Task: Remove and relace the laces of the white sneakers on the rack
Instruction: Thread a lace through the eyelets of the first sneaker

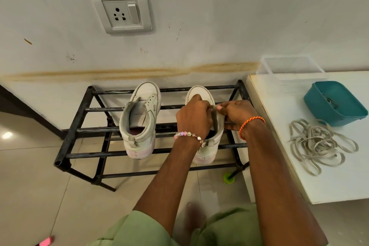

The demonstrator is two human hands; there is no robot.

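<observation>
A: How many shoes are on the black metal bar rack (83, 109)?

B: Two. Both are white leather sneakers, heels toward the person, toes toward the wall. The left white sneaker (140, 120) stands alone on the bars with no lace in its eyelets and its tongue loose. The right white sneaker (207, 146) sits just beside it, mostly covered by two hands.

A: What are the hands doing?

B: The left hand (192, 117), with one pink beaded bracelet (188, 136) at its wrist, has its fingers curled over the left side of the shoe's opening. The right hand (236, 114), with one braided orange wrist thread (250, 126), pinches the grey tongue (215, 118) of that sneaker between thumb and fingers. The two hands meet over the tongue.

A: And the laces?

B: They lie off the shoes, in one loose tangled heap of flat grey-white laces (321, 144) on the white tabletop (279, 146) to the right of the rack. I cannot tell how many separate laces are in the heap.

A: Anything else on that table?

B: Two containers: one teal plastic tub (337, 106) just behind the laces, and one clear plastic box (291, 68) against the wall.

A: The surroundings?

B: One white wall socket with a switch (121, 12), one small green cap (228, 178) at the rack's front right foot, and one pink object (46, 241) on the tiled floor at lower left.
</observation>
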